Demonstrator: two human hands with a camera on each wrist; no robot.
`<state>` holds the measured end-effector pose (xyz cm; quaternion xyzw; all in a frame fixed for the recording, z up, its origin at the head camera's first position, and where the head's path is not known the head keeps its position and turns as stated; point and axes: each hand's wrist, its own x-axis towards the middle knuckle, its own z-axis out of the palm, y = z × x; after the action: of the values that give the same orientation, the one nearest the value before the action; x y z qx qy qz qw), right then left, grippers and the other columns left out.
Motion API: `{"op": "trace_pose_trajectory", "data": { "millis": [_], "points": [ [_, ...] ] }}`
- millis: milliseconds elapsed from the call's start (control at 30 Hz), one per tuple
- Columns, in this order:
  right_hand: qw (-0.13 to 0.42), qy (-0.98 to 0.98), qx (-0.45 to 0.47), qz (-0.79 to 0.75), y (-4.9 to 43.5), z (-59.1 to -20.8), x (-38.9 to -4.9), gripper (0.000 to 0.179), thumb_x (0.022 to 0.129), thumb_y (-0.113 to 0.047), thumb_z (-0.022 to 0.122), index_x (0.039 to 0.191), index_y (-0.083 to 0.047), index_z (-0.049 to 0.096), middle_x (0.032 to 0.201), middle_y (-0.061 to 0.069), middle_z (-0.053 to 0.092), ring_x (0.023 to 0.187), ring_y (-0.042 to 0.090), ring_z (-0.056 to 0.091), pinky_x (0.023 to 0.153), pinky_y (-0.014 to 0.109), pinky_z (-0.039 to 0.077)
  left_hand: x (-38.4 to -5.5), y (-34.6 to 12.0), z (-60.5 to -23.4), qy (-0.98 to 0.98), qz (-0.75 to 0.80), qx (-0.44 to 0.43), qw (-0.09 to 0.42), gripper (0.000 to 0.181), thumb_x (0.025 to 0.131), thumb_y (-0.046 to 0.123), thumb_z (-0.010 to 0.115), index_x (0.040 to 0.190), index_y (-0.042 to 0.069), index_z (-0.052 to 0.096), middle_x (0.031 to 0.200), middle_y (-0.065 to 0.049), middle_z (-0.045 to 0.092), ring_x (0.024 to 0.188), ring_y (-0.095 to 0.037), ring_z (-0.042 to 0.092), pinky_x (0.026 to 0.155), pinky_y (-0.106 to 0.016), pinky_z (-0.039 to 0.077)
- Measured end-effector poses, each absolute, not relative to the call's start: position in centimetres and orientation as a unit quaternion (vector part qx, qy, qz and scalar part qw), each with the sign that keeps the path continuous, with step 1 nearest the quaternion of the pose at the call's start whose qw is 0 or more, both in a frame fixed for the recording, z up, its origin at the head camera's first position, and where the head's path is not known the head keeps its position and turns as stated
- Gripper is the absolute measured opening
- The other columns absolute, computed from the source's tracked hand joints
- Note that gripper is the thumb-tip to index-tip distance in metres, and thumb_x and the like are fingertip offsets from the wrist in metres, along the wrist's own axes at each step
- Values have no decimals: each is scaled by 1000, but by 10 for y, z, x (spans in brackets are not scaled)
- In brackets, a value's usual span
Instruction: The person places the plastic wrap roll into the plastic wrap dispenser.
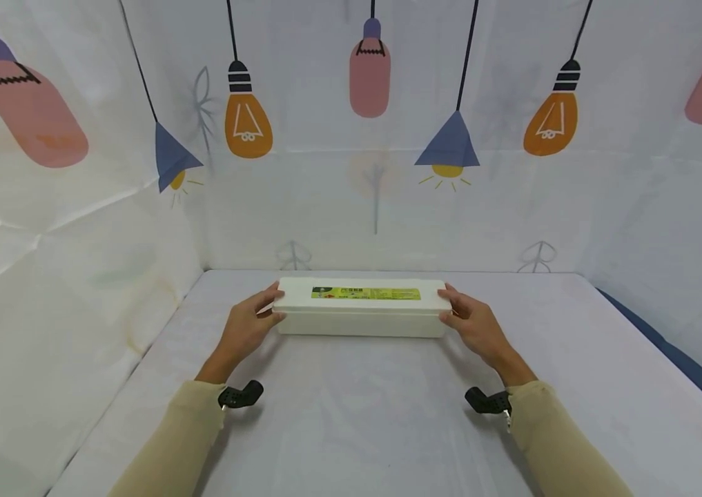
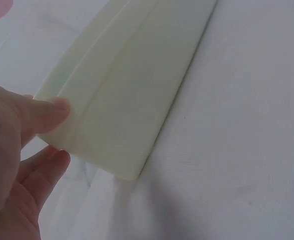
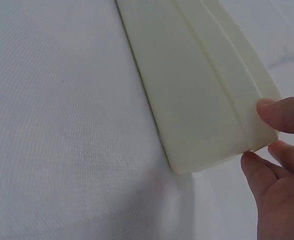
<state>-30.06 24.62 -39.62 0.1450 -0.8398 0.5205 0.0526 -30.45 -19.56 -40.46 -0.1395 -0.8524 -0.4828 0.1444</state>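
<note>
A long white lidded box (image 1: 359, 323) lies lengthwise across the far part of the table, with a yellow-green label (image 1: 366, 293) on top. Its left end is pinched by my left hand (image 1: 248, 328); in the left wrist view the thumb (image 2: 56, 111) presses the lid's front edge while the other fingers touch the end. At the opposite end my right hand (image 1: 478, 328) grips the same way, its thumb (image 3: 274, 111) on the lid's front edge and fingertips (image 3: 249, 159) under the lid's end. The lid sits down on the base. The box's back side is hidden.
A white cloth covers the table (image 1: 357, 414). White sheets printed with lamps and bulbs (image 1: 248, 124) hang behind and at both sides. Each wrist wears a black camera mount, the left one (image 1: 241, 395) and the right one (image 1: 487, 400). A dark blue strip (image 1: 686, 359) runs along the right edge.
</note>
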Motion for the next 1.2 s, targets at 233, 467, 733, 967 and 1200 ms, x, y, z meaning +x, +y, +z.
{"op": "trace_pose_trajectory", "data": {
  "millis": [233, 467, 733, 967, 1200],
  "points": [
    [59, -854, 136, 498, 249, -399, -298, 54, 99, -11, 64, 150, -3, 46, 162, 6, 27, 146, 28, 31, 113, 41, 32, -302, -193, -405, -851, -483, -145, 146, 44, 92, 3, 73, 134, 1, 61, 154, -5, 43, 137, -27, 46, 100, -34, 48],
    [66, -857, 138, 491, 250, -400, -297, 55, 98, -11, 66, 149, -3, 47, 161, 7, 30, 145, 26, 33, 111, 40, 34, -301, -193, -407, -852, -482, -140, 146, 45, 92, 4, 73, 135, 3, 60, 154, -3, 43, 136, -28, 47, 100, -35, 48],
    [62, -852, 139, 502, 248, -394, -299, 58, 97, -12, 68, 149, -1, 45, 160, 11, 31, 142, 35, 38, 112, 44, 35, -300, -196, -407, -855, -486, -122, 132, 48, 93, 9, 73, 139, 7, 59, 154, -2, 42, 133, -28, 51, 99, -38, 49],
    [55, -858, 132, 493, 249, -395, -302, 60, 97, -15, 68, 150, -3, 44, 161, 9, 31, 139, 38, 42, 109, 45, 39, -302, -197, -407, -864, -483, -82, 117, 47, 96, 15, 71, 141, 15, 59, 153, 1, 44, 124, -29, 59, 93, -36, 53],
    [58, -861, 132, 488, 252, -395, -302, 61, 98, -18, 68, 152, -6, 44, 160, 10, 33, 137, 40, 44, 106, 49, 42, -305, -197, -405, -874, -469, -68, 110, 50, 96, 21, 70, 144, 20, 57, 153, 2, 45, 124, -28, 59, 94, -41, 53]
  ]
}}
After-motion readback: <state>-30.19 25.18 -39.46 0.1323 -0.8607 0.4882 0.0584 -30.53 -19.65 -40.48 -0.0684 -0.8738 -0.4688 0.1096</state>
